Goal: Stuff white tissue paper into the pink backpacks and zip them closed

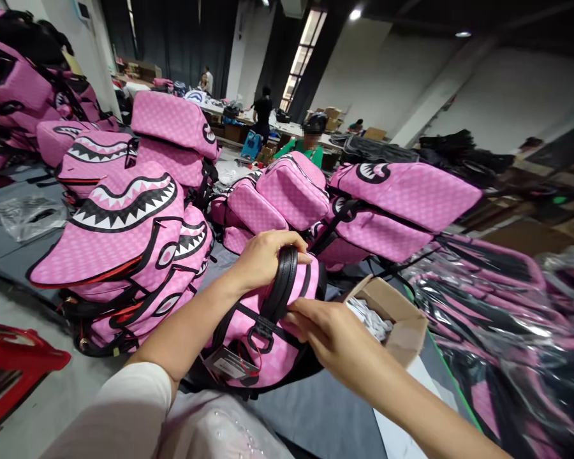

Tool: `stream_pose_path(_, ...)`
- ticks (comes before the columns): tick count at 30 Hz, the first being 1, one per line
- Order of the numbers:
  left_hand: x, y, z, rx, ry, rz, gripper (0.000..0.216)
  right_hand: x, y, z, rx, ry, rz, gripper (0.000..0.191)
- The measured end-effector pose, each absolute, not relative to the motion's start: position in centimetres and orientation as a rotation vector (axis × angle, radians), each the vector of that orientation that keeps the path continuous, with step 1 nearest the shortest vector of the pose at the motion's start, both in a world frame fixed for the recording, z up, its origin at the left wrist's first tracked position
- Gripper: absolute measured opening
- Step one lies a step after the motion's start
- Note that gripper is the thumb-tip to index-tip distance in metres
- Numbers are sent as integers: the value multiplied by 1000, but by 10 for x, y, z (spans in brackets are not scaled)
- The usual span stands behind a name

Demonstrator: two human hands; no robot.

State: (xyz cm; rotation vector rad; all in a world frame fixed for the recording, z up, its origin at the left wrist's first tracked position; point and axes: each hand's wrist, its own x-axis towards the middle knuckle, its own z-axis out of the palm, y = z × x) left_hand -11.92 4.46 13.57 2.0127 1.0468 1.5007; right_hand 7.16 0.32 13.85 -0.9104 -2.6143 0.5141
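A pink checkered backpack with black trim stands in front of me on the grey table. My left hand grips the top of its black handle strap. Lower on the same strap, my right hand pinches it with the fingertips. A hang tag dangles from the backpack's front.
Piles of pink shark-mouth backpacks rise on the left and behind. Bagged backpacks in clear plastic lie on the right. An open cardboard box sits beside the backpack. A red stool is at lower left. A person in green sits beyond.
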Motion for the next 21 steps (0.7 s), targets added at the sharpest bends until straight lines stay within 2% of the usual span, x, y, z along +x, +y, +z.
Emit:
stream_pose_path(10, -118, 52, 132, 2094, 1179, 1557, 14, 49, -1, 121, -1026, -2395, 255, 18)
stream_pose_path(13, -131, 63, 137, 2130, 1169, 1552, 17, 54, 11, 120, -841, -2146, 494, 16)
stream_pose_path(15, -149, 66, 143, 2161, 1194, 1473, 20, 73, 20, 113, -772, -1861, 595, 25)
stream_pose_path(18, -186, 64, 147, 2177, 1341, 1478, 21, 120, 25, 69, -908, -1517, 602, 29)
stream_pose_path(21, -212, 56, 144, 2160, 1478, 1743, 19, 155, 15, -27, -1137, -1402, 792, 30)
